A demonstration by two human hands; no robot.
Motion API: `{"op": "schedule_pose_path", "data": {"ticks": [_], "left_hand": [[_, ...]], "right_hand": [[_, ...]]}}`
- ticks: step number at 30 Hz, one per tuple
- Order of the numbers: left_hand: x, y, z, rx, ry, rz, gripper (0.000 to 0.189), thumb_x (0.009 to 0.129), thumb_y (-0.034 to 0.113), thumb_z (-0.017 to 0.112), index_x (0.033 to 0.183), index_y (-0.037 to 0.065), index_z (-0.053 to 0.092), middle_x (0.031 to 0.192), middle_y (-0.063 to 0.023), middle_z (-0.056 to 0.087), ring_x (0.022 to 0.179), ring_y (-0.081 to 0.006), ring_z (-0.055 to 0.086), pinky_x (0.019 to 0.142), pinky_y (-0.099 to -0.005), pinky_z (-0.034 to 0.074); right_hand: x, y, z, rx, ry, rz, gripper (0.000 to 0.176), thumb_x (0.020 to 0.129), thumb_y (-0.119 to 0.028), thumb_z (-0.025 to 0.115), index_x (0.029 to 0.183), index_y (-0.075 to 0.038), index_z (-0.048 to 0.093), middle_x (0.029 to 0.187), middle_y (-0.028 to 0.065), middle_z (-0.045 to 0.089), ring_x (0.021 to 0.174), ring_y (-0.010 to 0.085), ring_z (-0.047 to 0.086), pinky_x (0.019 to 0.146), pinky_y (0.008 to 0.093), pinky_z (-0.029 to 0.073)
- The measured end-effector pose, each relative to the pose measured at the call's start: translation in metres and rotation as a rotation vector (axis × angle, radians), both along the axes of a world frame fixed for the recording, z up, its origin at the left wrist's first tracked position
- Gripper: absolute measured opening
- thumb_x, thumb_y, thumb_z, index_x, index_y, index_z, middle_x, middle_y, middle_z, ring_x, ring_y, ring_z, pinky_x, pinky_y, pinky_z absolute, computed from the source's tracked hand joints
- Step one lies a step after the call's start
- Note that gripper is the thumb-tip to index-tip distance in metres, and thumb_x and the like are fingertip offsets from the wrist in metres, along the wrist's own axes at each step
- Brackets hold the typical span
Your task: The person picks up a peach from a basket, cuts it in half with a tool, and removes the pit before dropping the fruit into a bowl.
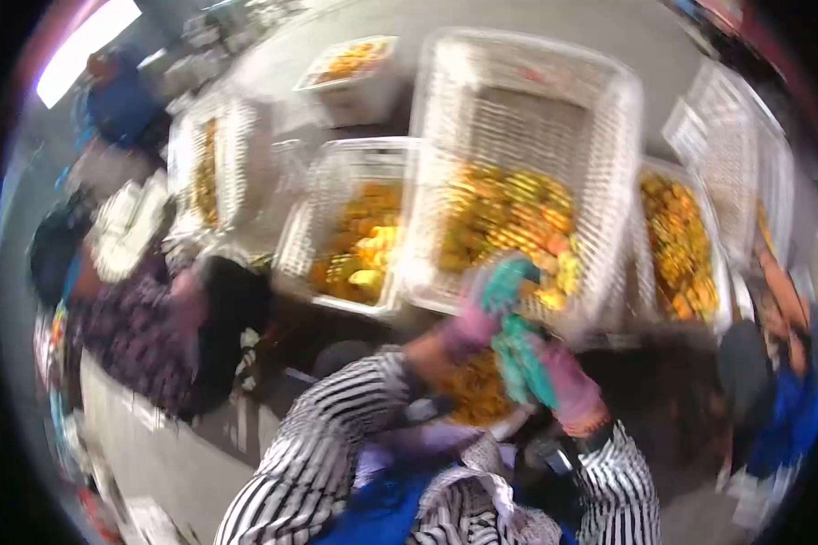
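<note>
My left hand [495, 298], in a pink and teal glove, is over the front rim of the large white basket [623, 182]. Its fingers look curled. Just below it and touching or nearly touching is my right hand [538, 368], gloved the same way, its fingers pressed together. Blur hides what either hand holds, if anything. Yellow-orange pieces of produce [509, 213] fill the lower part of the tilted basket; their kind is too smeared to name. More orange pieces [477, 391] lie under my hands, near my lap.
Smaller white baskets with yellow-orange pieces stand left [291, 263] and right [723, 309]. Farther back is a white tub [364, 98]. A person in a dark patterned top [136, 336] sits at left; another person's arm [782, 291] shows at right, beside stacked baskets [745, 145].
</note>
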State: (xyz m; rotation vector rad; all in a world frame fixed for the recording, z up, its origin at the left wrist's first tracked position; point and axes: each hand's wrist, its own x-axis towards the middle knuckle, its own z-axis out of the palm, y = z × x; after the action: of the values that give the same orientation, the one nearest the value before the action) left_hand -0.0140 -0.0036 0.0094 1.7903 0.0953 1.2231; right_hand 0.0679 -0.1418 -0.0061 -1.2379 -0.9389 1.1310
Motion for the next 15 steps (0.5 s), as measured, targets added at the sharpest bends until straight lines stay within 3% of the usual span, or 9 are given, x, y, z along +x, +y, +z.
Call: {"op": "schedule_pose_path", "data": {"ticks": [1,2,3,6,8,10,12,13,15], "left_hand": [[0.003,-0.006,-0.002,-0.034,-0.134,-0.043,0.022,0.085,0.019,0.057,0.098,0.002,0.059,0.096,-0.0141,0.062,0.086,-0.0284,0.06,0.077,-0.0364,0.047],[0.002,-0.001,-0.012,-0.104,-0.004,-0.08,0.026,0.085,0.023,0.059,0.1,0.002,0.058,0.093,-0.0127,0.061,0.085,-0.0278,0.06,0.076,-0.0359,0.047],[0.006,-0.006,-0.012,-0.109,-0.086,-0.033,0.03,0.089,0.03,0.055,0.099,0.002,0.058,0.09,-0.0114,0.06,0.083,-0.0265,0.059,0.075,-0.0346,0.046],[0.004,-0.003,-0.007,-0.139,0.059,-0.224,0.048,0.094,0.046,0.039,0.094,0.001,0.057,0.085,-0.0097,0.057,0.076,-0.0221,0.056,0.071,-0.0347,0.045],[-0.002,-0.002,-0.001,-0.124,-0.001,-0.278,0.051,0.094,0.048,0.034,0.086,0.003,0.055,0.08,-0.0112,0.058,0.077,-0.0279,0.058,0.069,-0.0375,0.045],[0.015,-0.009,-0.047,-0.2,-0.134,-0.142,0.044,0.092,0.044,0.041,0.098,0.003,0.057,0.084,-0.0072,0.061,0.075,-0.0222,0.061,0.065,-0.0337,0.048],[-0.016,-0.005,-0.003,-0.449,0.195,-0.587,0.04,0.092,0.04,0.045,0.107,0.005,0.057,0.086,-0.0039,0.061,0.075,-0.0189,0.06,0.064,-0.0298,0.049],[-0.019,-0.007,-0.006,-0.452,0.187,-0.576,0.04,0.092,0.04,0.045,0.107,0.005,0.057,0.086,-0.0039,0.061,0.075,-0.0189,0.06,0.064,-0.0298,0.049],[-0.021,-0.011,-0.014,-0.404,0.177,-0.43,0.048,0.096,0.044,0.035,0.087,0.005,0.062,0.084,-0.0021,0.063,0.074,-0.0126,0.057,0.067,-0.0287,0.046]], "right_hand": [[0.008,-0.007,0.023,-0.198,0.71,0.174,0.028,0.093,-0.03,0.052,0.109,-0.008,0.057,0.086,0.0011,0.059,0.071,0.0092,0.056,0.057,0.0247,0.047],[0.024,0.002,0.014,-0.253,0.793,0.457,0.031,0.095,-0.037,0.049,0.107,-0.009,0.057,0.079,0.001,0.057,0.06,0.0095,0.055,0.049,0.0245,0.045],[0.002,0.0,0.033,-0.354,0.287,-0.021,0.035,0.095,-0.042,0.045,0.099,-0.01,0.057,0.071,0.0,0.055,0.052,0.0096,0.051,0.044,0.0244,0.042],[0.018,-0.012,-0.006,-0.359,0.194,-0.022,0.036,0.091,-0.049,0.05,0.089,-0.013,0.054,0.062,-0.0005,0.051,0.044,0.0121,0.047,0.038,0.0267,0.038],[0.003,-0.011,0.03,-0.415,0.298,0.066,0.038,0.091,-0.052,0.047,0.086,-0.014,0.053,0.055,-0.0003,0.046,0.038,0.0131,0.041,0.034,0.0279,0.034],[0.007,-0.016,0.015,-0.422,0.475,0.131,0.04,0.09,-0.055,0.046,0.082,-0.016,0.052,0.046,0.0006,0.04,0.03,0.0147,0.035,0.028,0.0299,0.028],[0.003,-0.014,0.034,-0.493,0.453,0.26,0.039,0.09,-0.051,0.051,0.081,-0.013,0.049,0.054,0.002,0.046,0.039,0.0137,0.043,0.034,0.0284,0.033],[0.002,-0.014,0.037,-0.511,0.466,0.294,0.039,0.089,-0.051,0.051,0.081,-0.013,0.05,0.054,0.002,0.046,0.039,0.0136,0.042,0.034,0.0283,0.033],[-0.004,-0.013,0.038,-0.548,0.526,0.351,0.038,0.089,-0.05,0.051,0.08,-0.013,0.05,0.054,0.002,0.046,0.039,0.0135,0.042,0.035,0.0282,0.033]]}}
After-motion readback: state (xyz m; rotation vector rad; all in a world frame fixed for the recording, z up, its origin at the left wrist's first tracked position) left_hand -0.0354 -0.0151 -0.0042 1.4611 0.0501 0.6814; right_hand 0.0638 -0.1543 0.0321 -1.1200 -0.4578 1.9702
